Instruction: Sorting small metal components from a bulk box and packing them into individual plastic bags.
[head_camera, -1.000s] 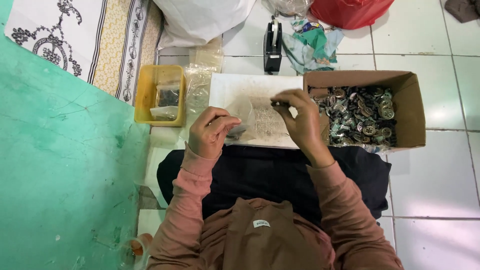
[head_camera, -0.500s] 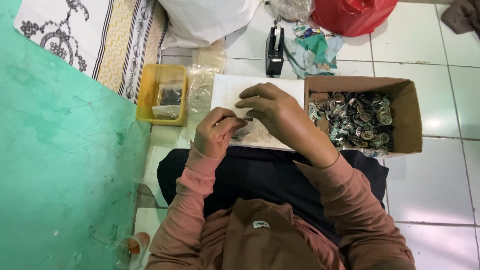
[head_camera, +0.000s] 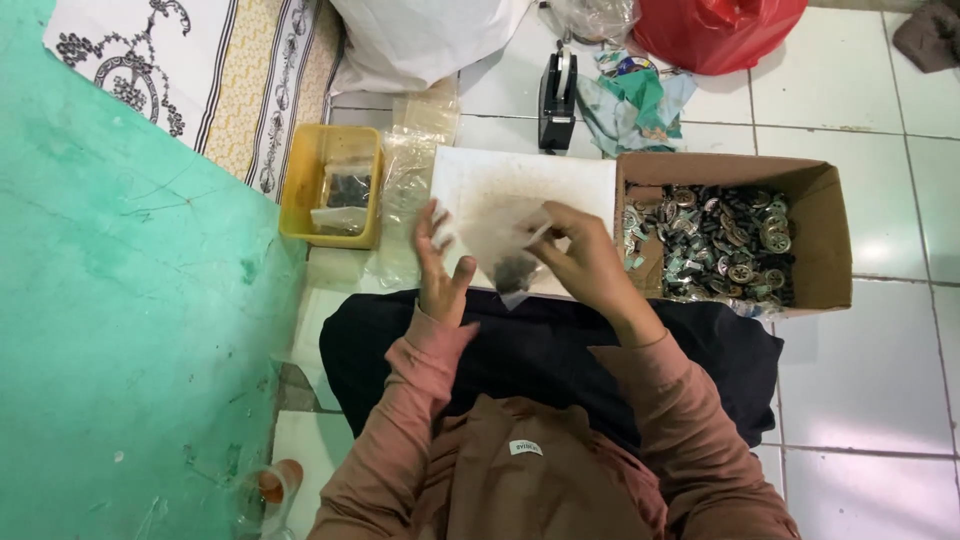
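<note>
Head view, looking straight down: a person in a rust-coloured long-sleeved top sits on a white tiled floor (head_camera: 860, 400), a dark cloth (head_camera: 560, 350) over the lap. Just past the lap, both hands work a small clear plastic bag (head_camera: 505, 245) with dark pieces gathered in its lower corner. The left hand (head_camera: 440, 270) is raised with fingers spread, touching the bag's left edge; the right hand (head_camera: 580, 260) pinches the bag's upper right edge between fingertips. Under the bag lies a white board (head_camera: 520, 180), smudged brown. Right of it, a brown cardboard box (head_camera: 825, 240) holds a heap of small round metal parts (head_camera: 715, 245). Left of the board, a yellow plastic tub (head_camera: 305, 190) contains filled clear bags. A green wall (head_camera: 110, 330) fills the left side. Farther off stand a black tape dispenser (head_camera: 556, 100), crumpled teal wrappers (head_camera: 630, 100), a white sack (head_camera: 420, 40), a red plastic bag (head_camera: 715, 30) and a patterned mat (head_camera: 200, 70).
</note>
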